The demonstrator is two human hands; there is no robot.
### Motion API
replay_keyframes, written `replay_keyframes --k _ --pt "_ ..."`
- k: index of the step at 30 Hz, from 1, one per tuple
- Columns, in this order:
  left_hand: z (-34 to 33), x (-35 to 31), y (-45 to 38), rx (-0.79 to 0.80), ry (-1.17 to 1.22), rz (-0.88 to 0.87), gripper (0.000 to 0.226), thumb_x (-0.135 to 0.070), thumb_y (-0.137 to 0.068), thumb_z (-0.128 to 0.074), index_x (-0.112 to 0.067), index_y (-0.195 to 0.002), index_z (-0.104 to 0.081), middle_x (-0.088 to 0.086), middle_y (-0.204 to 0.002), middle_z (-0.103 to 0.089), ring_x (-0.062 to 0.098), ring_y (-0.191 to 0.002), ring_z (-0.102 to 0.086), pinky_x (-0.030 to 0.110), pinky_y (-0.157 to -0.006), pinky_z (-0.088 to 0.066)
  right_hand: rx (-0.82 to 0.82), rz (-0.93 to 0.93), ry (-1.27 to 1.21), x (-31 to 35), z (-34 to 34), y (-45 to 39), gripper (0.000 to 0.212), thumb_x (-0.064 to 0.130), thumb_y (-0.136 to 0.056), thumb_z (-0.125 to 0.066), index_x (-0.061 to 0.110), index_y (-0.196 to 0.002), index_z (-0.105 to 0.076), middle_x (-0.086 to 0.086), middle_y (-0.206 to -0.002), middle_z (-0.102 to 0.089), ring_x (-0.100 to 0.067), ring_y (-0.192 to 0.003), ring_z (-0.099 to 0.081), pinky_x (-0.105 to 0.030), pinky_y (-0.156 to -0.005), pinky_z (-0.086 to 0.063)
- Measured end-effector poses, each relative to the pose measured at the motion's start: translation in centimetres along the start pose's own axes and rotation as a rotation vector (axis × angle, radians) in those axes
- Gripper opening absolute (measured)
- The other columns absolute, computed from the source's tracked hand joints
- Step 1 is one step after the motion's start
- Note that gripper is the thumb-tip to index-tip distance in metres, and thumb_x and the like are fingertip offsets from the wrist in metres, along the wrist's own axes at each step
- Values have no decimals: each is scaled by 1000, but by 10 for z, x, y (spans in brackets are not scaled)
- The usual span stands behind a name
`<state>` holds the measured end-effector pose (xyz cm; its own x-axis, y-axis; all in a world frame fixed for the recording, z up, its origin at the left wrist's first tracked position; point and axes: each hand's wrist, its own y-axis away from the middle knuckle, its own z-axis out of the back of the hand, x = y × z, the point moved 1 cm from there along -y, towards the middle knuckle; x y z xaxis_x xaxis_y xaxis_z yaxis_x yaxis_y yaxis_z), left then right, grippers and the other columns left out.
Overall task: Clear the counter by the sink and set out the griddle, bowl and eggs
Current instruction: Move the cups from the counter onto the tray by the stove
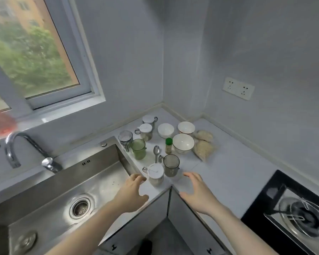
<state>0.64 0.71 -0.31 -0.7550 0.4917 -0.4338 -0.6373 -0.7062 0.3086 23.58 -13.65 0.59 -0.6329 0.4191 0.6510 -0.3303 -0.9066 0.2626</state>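
Bowls cluster at the back of the surface (219,166), the largest bowl (183,143) well beyond both hands. The left hand (132,195) and right hand (198,194) hover with fingers spread and hold nothing, flanking a white-lidded jar (155,174) and a smoky glass cup (171,165) near the surface's front corner.

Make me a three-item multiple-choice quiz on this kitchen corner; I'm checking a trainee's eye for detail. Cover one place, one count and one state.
1. Where does the spoon lie?
A. in the sink
B. on the counter between the green cup and the green-capped bottle
C. inside a bowl

2. How many white bowls stand on the counter?
A. three
B. one
C. five

3. What is the right hand doing?
A. gripping a bowl
B. pinching the spoon
C. open, holding nothing

Answers: 1 B, it rests between the green cup and bottle; 2 A, three bowls cluster near the corner; 3 C, its fingers are spread over bare counter.
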Motion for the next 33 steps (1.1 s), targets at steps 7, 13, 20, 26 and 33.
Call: replay_keyframes --k 7,13,20,26,33 --pt "-13 16 -79 63 28 19 80 -40 -85 -64 -25 -155 -29 0 -159 -25 29 -143 -33 37 -115 -35 -18 -170 -4 9 -30 -93 82 30 -88 -65 24 -158 -22 4 -161 -17 -26 -143 -32 -36 -116 -34" --pt "-18 30 -142 124 -33 -80 89 -42 -84 -66 -22 -159 -22 0 -162 -23 29 -146 -27 38 -118 -31 -32 -218 140 14 -33 -160 92 19 -90 -65 25 -162 -8 1 -168 -1 -28 -154 -9 -36 -121 -26" --pt "-19 33 -181 264 -103 -171 85 -53 -76 -66 -29 -151 -35 -7 -148 -43 23 -135 -42 39 -109 -40 70 -309 204 14 -51 -198 98 15 -89 -68 24 -163 -4 5 -168 -3 -31 -148 -25 -37 -116 -37" --pt "-22 36 -188 267 -193 -214 84 -47 -70 -75 -34 -143 -36 -10 -138 -50 23 -123 -55 37 -100 -42 -18 -379 150 7 -57 -188 87 24 -80 -76 25 -153 -28 5 -151 -30 -31 -125 -52 -40 -96 -51" --pt "-19 12 -166 161 -122 -291 83 -60 -61 -71 -41 -137 -43 -20 -129 -55 17 -109 -61 29 -90 -41 -374 -485 -132 -19 -23 -87 86 42 -69 -82 34 -144 -41 17 -141 -41 -15 -119 -58 -31 -93 -50"
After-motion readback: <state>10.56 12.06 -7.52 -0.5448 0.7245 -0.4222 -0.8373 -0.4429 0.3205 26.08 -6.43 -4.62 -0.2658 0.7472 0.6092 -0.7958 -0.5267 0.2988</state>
